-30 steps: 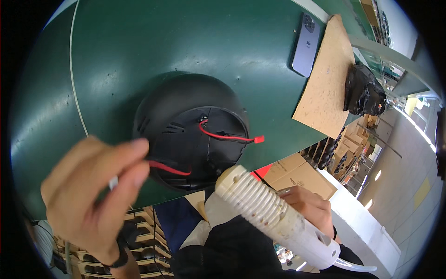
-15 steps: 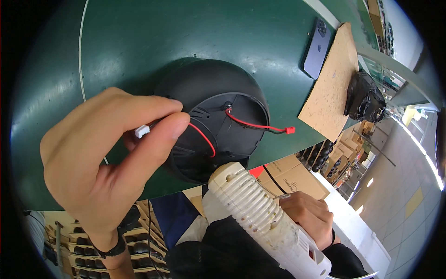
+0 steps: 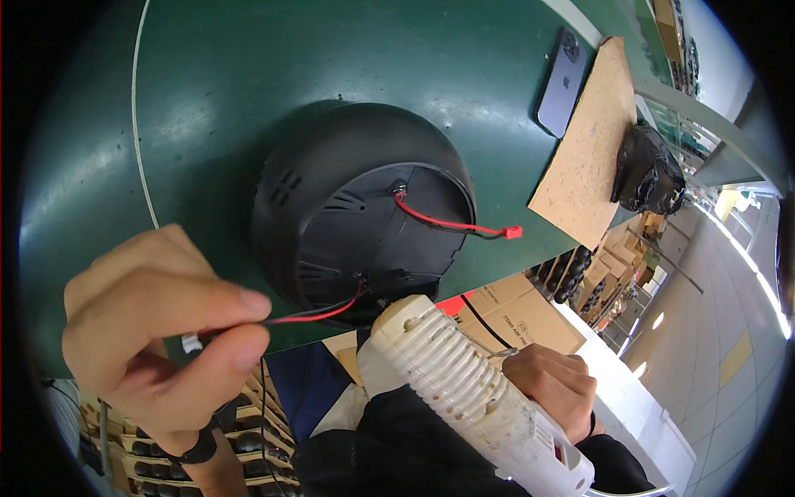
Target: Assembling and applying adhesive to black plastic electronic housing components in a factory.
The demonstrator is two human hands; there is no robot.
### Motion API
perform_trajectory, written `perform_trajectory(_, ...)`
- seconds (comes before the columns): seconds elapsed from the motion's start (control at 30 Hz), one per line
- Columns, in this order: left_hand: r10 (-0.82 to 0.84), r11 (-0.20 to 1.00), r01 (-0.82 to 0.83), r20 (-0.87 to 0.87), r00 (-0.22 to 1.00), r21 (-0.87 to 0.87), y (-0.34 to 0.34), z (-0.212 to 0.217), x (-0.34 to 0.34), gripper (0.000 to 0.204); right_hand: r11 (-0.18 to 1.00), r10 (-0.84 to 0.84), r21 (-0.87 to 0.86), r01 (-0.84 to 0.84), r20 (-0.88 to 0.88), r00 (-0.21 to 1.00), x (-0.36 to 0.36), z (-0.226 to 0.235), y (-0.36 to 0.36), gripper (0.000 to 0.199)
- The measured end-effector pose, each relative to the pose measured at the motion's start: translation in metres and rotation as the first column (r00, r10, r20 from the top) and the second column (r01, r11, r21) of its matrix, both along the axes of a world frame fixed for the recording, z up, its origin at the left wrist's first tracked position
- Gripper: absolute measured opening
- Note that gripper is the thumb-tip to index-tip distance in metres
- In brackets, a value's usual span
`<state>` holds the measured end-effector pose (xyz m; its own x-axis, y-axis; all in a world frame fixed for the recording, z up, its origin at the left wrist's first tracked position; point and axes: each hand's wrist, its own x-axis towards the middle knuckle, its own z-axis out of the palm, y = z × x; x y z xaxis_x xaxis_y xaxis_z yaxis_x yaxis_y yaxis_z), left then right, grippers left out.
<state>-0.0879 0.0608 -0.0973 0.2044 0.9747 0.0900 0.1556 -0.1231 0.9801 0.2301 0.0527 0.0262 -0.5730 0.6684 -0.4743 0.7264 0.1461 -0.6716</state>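
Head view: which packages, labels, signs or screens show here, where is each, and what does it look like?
Cardboard boxes: below the table's near edge, right of the glue gun; brown, rectangular, with dark print.
Phone: lying on the green table at upper right, back side up, so no screen shows; slim, bluish-purple rectangle.
Black bag: at the right end of the brown board; crumpled, shiny, no label visible.
No signs visible.
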Motion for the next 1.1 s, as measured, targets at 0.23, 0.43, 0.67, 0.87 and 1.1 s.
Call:
perform_trajectory(0.23, 0.084, 0.996, -0.084, -0.018, 0.996, -0.023, -0.018, -0.005, -0.003, 0.018, 1.0, -0.014, 0.0, 0.014, 0.0, 1.0, 0.0, -0.004, -0.006, 0.022)
perform_trajectory(0.43, 0.007, 1.0, -0.007, 0.028, 1.0, 0.009, -0.014, -0.009, -0.005, 0.021, 0.998, -0.033, 0.049, 0.03, 0.056, 0.998, -0.004, 0.003, 0.001, 0.023)
perform_trajectory(0.67, 0.0, 1.0, -0.001, 0.033, 0.999, 0.02, -0.022, -0.011, -0.004, 0.022, 0.997, -0.069, 0.026, 0.066, 0.129, 0.989, -0.011, 0.013, 0.003, 0.024)
perform_trajectory(0.87, -0.132, 0.987, 0.131, -0.004, 0.991, 0.088, -0.017, -0.008, -0.013, 0.047, 0.986, -0.046, -0.148, 0.083, 0.239, 0.97, -0.02, 0.028, 0.025, 0.028)
perform_trajectory(1.1, -0.091, 0.972, 0.029, -0.263, 0.961, -0.233, -0.003, -0.002, 0.03, 0.099, 0.978, -0.144, -0.11, 0.179, 0.27, 0.952, 0.012, 0.049, 0.023, 0.034)
